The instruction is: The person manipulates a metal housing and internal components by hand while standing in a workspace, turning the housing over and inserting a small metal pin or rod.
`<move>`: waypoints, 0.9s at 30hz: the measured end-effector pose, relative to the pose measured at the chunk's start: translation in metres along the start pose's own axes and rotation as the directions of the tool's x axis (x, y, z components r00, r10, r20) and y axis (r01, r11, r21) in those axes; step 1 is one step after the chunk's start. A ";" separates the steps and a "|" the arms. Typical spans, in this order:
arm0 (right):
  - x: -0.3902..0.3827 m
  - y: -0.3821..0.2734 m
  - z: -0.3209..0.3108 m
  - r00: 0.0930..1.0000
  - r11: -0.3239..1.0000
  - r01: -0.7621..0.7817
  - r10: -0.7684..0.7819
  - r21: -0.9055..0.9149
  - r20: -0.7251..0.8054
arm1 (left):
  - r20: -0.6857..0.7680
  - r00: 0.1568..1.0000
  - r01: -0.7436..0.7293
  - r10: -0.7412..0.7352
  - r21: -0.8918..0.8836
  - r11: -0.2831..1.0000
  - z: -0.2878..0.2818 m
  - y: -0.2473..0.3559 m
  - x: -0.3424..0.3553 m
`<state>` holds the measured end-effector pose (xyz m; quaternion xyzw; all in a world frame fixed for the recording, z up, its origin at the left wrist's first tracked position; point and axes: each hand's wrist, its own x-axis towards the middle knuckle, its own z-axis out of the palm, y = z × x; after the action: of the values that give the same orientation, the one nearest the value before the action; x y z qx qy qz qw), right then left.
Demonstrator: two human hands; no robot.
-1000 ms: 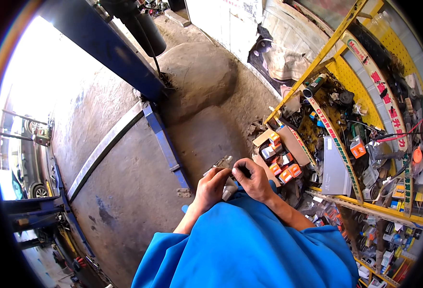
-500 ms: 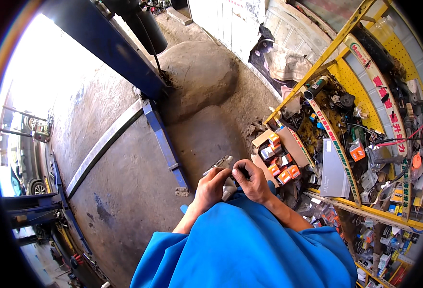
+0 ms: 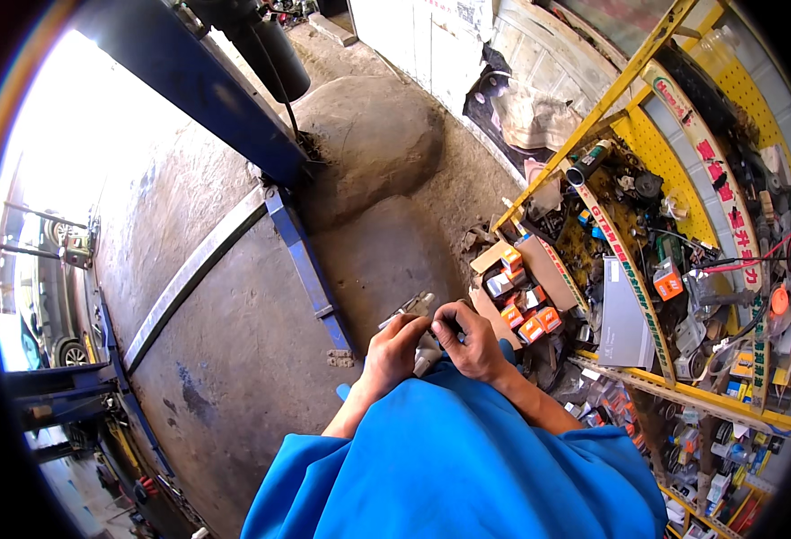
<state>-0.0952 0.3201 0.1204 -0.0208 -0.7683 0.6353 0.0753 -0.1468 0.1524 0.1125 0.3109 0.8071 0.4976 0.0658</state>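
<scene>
My left hand [image 3: 393, 352] and my right hand [image 3: 470, 341] meet in front of my blue clothing [image 3: 454, 449], fingertips almost touching. Both are closed in a pinch. Whatever sits between the fingers is too small or too hidden to name. Just beyond the left fingers a greyish metal and clear-looking object [image 3: 413, 304] shows, partly covered by the hand. Beneath the hands a pale rounded thing [image 3: 426, 359] peeks out, mostly hidden.
An open cardboard box [image 3: 548, 269] of small orange-and-white boxes stands right of my hands. Beyond it rises a yellow shelf rack [image 3: 584, 180] crammed with parts. A blue lift post [image 3: 225, 99] and its blue floor rail [image 3: 301, 260] stand left; a car [image 3: 58, 305] is at far left.
My hands stay together in nearly the same place. The right fingers have shifted slightly, curling a little closer to the left fingertips.
</scene>
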 end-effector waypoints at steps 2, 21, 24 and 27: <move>-0.001 0.003 0.000 1.000 1.000 0.001 -0.001 0.005 0.009 | -0.018 1.000 0.004 -0.005 -0.015 1.000 0.001 0.001 0.000; -0.015 0.018 -0.011 0.960 0.931 -0.255 0.211 0.260 0.186 | -0.068 0.990 0.113 -0.127 -0.175 0.978 0.001 0.002 -0.004; -0.014 0.020 -0.012 0.952 0.925 -0.284 0.242 0.253 0.187 | -0.087 0.986 0.120 -0.140 -0.202 0.972 0.002 -0.001 -0.005; -0.015 0.024 -0.014 0.959 0.934 -0.259 0.217 0.247 0.184 | -0.110 0.981 0.129 -0.157 -0.227 0.965 0.004 -0.002 -0.007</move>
<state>-0.0802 0.3365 0.0984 -0.0546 -0.6705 0.7375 -0.0597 -0.1409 0.1508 0.1076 0.2102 0.7705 0.5960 0.0837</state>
